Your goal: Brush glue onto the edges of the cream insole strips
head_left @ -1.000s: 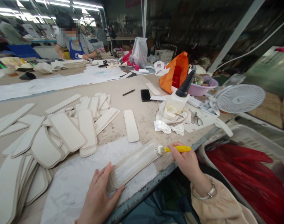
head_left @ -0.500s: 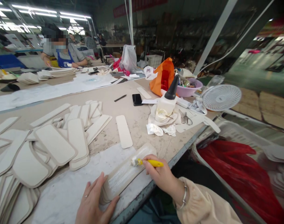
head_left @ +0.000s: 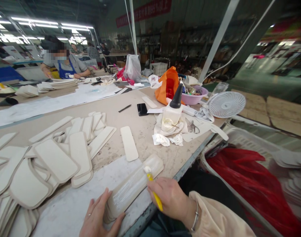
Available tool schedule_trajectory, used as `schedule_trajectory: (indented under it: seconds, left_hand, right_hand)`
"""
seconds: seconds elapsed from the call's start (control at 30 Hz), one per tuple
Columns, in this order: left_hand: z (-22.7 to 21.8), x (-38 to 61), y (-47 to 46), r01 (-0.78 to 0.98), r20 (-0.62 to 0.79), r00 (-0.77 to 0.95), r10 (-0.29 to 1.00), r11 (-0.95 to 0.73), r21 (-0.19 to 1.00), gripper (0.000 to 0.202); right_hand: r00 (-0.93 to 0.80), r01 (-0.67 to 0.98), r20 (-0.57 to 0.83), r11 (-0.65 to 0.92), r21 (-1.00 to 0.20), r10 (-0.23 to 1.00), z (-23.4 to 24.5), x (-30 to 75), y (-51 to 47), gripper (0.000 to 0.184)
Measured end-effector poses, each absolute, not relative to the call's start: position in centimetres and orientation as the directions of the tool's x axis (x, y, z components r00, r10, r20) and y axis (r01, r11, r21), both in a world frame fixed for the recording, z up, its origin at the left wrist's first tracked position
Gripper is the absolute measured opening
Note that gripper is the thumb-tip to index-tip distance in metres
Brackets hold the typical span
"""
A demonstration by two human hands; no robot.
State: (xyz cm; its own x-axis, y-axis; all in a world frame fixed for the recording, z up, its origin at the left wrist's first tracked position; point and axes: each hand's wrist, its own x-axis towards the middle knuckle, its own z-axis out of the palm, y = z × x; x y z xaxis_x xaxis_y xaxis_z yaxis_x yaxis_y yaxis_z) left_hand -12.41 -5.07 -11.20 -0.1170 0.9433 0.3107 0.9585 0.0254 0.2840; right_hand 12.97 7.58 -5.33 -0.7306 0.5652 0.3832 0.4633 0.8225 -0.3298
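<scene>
My right hand point(head_left: 167, 196) grips a yellow-handled brush point(head_left: 155, 192), its whitish bristles resting on the far part of a long, round-cornered panel point(head_left: 133, 184). Wet, glossy streaks of a clear-white coating run along that panel, which tops a small stack. With thumb and fingers spread, my left hand point(head_left: 98, 214) steadies the near end of the stack. White paper point(head_left: 73, 204) lies beneath. Just beyond the stack is a single pale strip point(head_left: 129, 144). A heap of similar cream panels point(head_left: 57, 161) spreads out on the left.
Further back stand a white bottle with a black cone top point(head_left: 173, 110), scissors point(head_left: 193, 127), a phone point(head_left: 142, 109), an orange bag point(head_left: 167, 84) and a white fan point(head_left: 226, 104). A crate with red plastic point(head_left: 254, 184) sits beyond the table edge point(head_left: 190, 161). A co-worker point(head_left: 63, 64) works across the table.
The brush has swung round, its handle now pointing toward me instead of to the right, and its bristles have moved slightly farther along the panel. My left hand stays at the near end.
</scene>
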Motion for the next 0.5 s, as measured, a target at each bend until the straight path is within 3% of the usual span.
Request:
schedule_trajectory:
  seconds: [0.07, 0.13, 0.2, 0.33, 0.5]
  left_hand:
    - [-11.1, -12.4, -4.9, 0.959, 0.309, -0.118, 0.944, 0.028, 0.282, 0.08]
    - [-11.0, -12.4, -4.8, 0.961, 0.311, -0.118, 0.943, 0.03, 0.274, 0.081]
    - [-10.8, -12.4, -4.8, 0.967, 0.324, -0.102, 0.941, 0.017, 0.255, 0.08]
    - [-10.5, -12.2, -4.8, 0.974, 0.343, -0.091, 0.935, 0.011, 0.227, 0.077]
    - [-10.5, -12.6, -5.0, 0.979, 0.33, -0.064, 0.942, -0.005, 0.204, 0.079]
  right_hand:
    - [-0.759, 0.365, 0.404, 0.848, -0.386, 0.51, -4.7, 12.8, 7.0, 0.014]
    - [-0.716, 0.337, 0.45, 0.829, -0.446, 0.533, -4.3, 13.3, 7.3, 0.015]
    - [-0.627, 0.416, 0.478, 0.783, -0.463, 0.616, -4.3, 14.2, 8.2, 0.016]
    - [-0.556, 0.607, 0.426, 0.699, -0.378, 0.713, -5.0, 15.2, 9.1, 0.014]
    - [-0.693, 0.408, 0.436, 0.81, -0.42, 0.575, -4.6, 14.5, 7.9, 0.013]
